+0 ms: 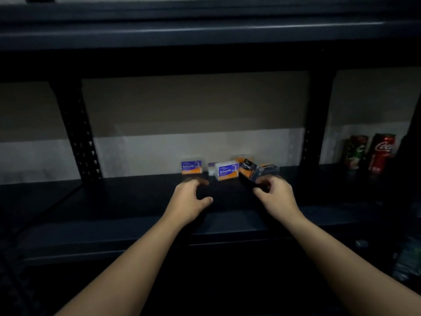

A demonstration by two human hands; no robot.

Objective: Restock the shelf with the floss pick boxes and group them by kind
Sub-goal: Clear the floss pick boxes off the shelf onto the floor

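Several floss pick boxes stand in a cluster at the back of the dark shelf (136,201). A blue and orange "Smooth" box (191,167) is on the left, and a second "Smooth" box (226,171) stands in the middle with a pale box (211,168) behind it. A black "Charcoal" box (247,168) tilts to the right of them, beside a clear box (268,170). My left hand (190,199) hovers open just in front of the left "Smooth" box. My right hand (274,192) has its fingers curled at the foot of the "Charcoal" and clear boxes; blur hides any grip.
Black perforated uprights (77,133) (312,133) frame the bay. A red cola can (381,153) and a green can (355,152) stand in the bay to the right. An upper shelf (205,33) overhangs. A bottle-like item (407,258) sits low at the right.
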